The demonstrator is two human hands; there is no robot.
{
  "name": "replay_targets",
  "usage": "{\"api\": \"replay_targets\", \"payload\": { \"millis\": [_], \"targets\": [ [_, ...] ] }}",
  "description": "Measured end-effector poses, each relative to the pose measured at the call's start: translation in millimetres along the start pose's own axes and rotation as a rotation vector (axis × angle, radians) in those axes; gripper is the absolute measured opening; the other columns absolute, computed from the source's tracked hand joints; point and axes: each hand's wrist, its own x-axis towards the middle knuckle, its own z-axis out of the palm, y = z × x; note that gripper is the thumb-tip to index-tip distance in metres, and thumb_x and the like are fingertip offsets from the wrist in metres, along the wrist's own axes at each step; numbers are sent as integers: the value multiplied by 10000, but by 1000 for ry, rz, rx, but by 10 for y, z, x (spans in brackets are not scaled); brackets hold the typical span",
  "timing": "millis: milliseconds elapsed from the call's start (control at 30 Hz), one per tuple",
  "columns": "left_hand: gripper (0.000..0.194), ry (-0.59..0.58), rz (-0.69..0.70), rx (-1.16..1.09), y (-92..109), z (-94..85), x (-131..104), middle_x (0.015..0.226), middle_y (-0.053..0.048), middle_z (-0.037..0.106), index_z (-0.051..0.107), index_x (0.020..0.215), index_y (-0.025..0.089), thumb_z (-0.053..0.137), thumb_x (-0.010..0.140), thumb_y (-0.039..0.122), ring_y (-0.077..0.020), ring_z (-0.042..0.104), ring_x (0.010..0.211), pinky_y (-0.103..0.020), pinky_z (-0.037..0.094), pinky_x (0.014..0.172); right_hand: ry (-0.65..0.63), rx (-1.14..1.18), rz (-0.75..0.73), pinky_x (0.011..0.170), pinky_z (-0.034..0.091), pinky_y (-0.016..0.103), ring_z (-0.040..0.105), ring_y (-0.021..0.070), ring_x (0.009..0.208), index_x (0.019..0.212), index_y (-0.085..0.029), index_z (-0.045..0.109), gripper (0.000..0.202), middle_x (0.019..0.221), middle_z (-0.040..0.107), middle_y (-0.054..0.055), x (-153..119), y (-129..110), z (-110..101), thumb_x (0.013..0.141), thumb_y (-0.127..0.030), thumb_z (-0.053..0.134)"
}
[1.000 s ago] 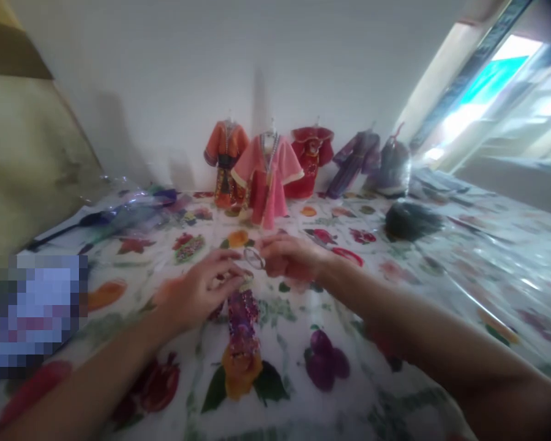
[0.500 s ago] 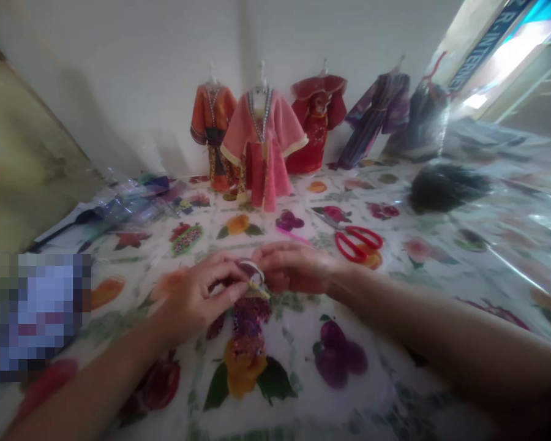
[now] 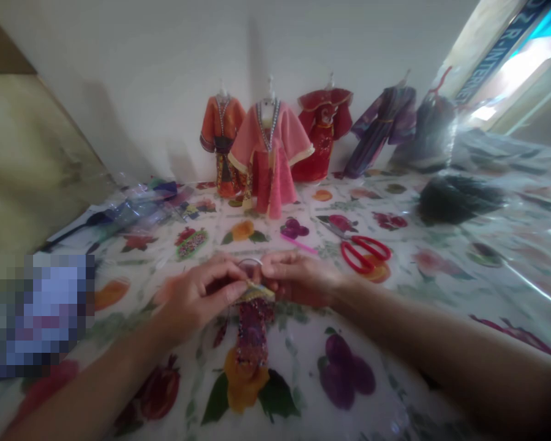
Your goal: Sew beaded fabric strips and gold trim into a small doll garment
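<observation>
A small sequined piece of doll clothing (image 3: 252, 337), dark red and purple, hangs down over the tablecloth in front of me. A yellowish fabric band (image 3: 257, 294) runs along its upper end. My left hand (image 3: 213, 288) pinches that band between thumb and fingers. Above it curves a thin white loop or strip (image 3: 251, 261). The fingertips of my right hand (image 3: 298, 275) are closed at the right end of this strip; the exact hold is partly hidden.
Red-handled scissors (image 3: 365, 252) and a pink stick (image 3: 299, 244) lie beyond my right hand. Several dressed doll forms, one in a pink robe (image 3: 272, 147), stand by the wall. A dark bundle (image 3: 459, 199) lies right, a green-edged beaded piece (image 3: 191, 243) left, near clear plastic wrapping (image 3: 138, 205).
My right hand's fingers have gone from stretched to curled and pinching at the white strip. More of the yellowish band shows. The view has shifted slightly.
</observation>
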Motion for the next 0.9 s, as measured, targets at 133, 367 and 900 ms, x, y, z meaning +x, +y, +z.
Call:
{"api": "replay_targets", "payload": {
  "millis": [133, 367, 900],
  "targets": [
    [98, -22, 12, -91, 14, 6, -21, 1038, -8, 557, 662, 896, 232, 575, 925, 267, -151, 547, 1017, -286, 427, 894, -12, -18, -28, 568, 452, 130, 540, 43, 586, 889, -121, 718, 154, 655, 592, -20, -1, -25, -11, 825, -261, 730],
    [86, -29, 7, -59, 46, -32, -7, 1219, -5, 538, 658, 905, 238, 577, 924, 260, -166, 515, 1158, -277, 405, 976, -49, -24, -89, 493, 344, 145, 362, 31, 489, 875, -118, 728, 207, 557, 467, -58, -9, -75, -20, 865, -318, 674],
    [117, -85, 23, -82, 50, 33, -14, 1074, -47, 601, 648, 897, 192, 566, 926, 272, -202, 561, 1059, -337, 423, 916, -171, -4, -14, 497, 296, 167, 343, 51, 492, 854, -116, 693, 259, 537, 400, -64, 0, -25, -39, 926, -340, 586]
  ]
}}
